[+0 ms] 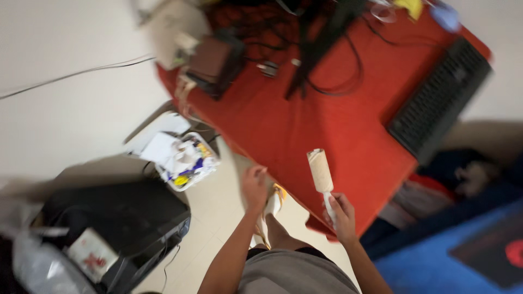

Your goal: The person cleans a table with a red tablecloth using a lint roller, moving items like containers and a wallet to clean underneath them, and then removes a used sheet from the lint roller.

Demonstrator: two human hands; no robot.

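Note:
My right hand (341, 216) grips the white handle of a lint roller (320, 170), whose beige sticky drum points up over the red tablecloth (305, 130). My left hand (254, 185) rests at the near edge of that red table, fingers curled on the cloth edge or a pale sheet there; I cannot tell which. My foot in a white and yellow sandal (273, 206) shows below, between the hands. The picture is blurred by motion.
A black keyboard (441, 98) lies at the table's right. Black cables (327, 60) and a dark brown box (213, 61) sit at the far side. On the floor stand a full waste bin (185, 160) and a black case (109, 218). A blue mat (436, 256) lies right.

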